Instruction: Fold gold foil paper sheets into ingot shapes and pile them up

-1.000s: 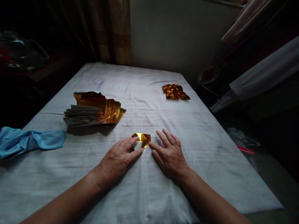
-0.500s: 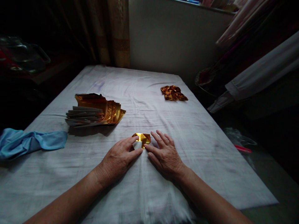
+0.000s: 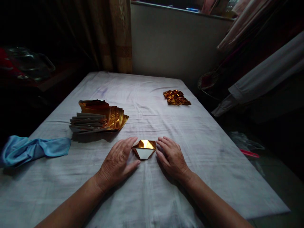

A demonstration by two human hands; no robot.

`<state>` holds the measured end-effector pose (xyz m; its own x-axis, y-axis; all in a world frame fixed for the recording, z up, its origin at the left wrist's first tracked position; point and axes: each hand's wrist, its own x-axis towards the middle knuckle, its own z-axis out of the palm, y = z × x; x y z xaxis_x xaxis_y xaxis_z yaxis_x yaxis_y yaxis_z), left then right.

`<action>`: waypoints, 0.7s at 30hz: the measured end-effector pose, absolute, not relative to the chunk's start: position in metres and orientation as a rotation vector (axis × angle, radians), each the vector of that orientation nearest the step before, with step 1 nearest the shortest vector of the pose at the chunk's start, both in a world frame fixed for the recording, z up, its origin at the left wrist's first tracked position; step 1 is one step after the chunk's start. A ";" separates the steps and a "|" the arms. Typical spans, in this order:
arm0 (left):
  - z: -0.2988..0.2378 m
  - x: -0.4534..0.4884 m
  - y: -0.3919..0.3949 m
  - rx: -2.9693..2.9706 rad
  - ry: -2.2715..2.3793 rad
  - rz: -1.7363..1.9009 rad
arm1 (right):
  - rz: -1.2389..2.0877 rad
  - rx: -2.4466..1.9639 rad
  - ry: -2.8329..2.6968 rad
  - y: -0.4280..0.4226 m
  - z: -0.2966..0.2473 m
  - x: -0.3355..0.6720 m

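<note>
A partly folded sheet of gold foil paper (image 3: 143, 153) lies on the white cloth in front of me, with shiny gold along the top and a pale panel facing me. My left hand (image 3: 118, 160) rests at its left side, thumb and fingers apart around that end. On the other side, my right hand (image 3: 172, 156) lies with fingers stretched out close to the right edge. Neither hand grips the paper. Beyond my left hand stands a fanned stack of gold foil paper (image 3: 99, 118). Several folded gold foil pieces (image 3: 176, 97) sit in a small pile at the far right.
A light blue cloth (image 3: 35, 150) lies on the left of the white-covered table (image 3: 147, 193). A glass jug (image 3: 30, 63) stands on a dark surface beyond it. Clothes (image 3: 263, 76) hang along the right side, above a pink-handled item (image 3: 249, 153). A curtain (image 3: 118, 38) hangs behind.
Both hands have drawn apart from the folded foil paper, so more of it shows, with its pale panel now uncovered. The camera view has tilted slightly upward.
</note>
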<state>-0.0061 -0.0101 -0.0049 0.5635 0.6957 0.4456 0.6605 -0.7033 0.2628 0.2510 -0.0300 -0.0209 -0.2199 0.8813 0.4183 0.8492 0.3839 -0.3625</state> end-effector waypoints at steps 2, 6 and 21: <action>-0.006 -0.011 -0.007 2.735 1.216 0.765 | 0.080 -1.452 -2.120 -0.030 -0.019 0.250; -0.006 -0.015 -0.003 2.719 1.168 0.673 | 0.082 -1.393 -2.183 -0.031 -0.015 0.248; -0.003 0.003 -0.003 2.639 1.232 0.759 | 0.149 -1.263 -2.191 -0.022 -0.013 0.237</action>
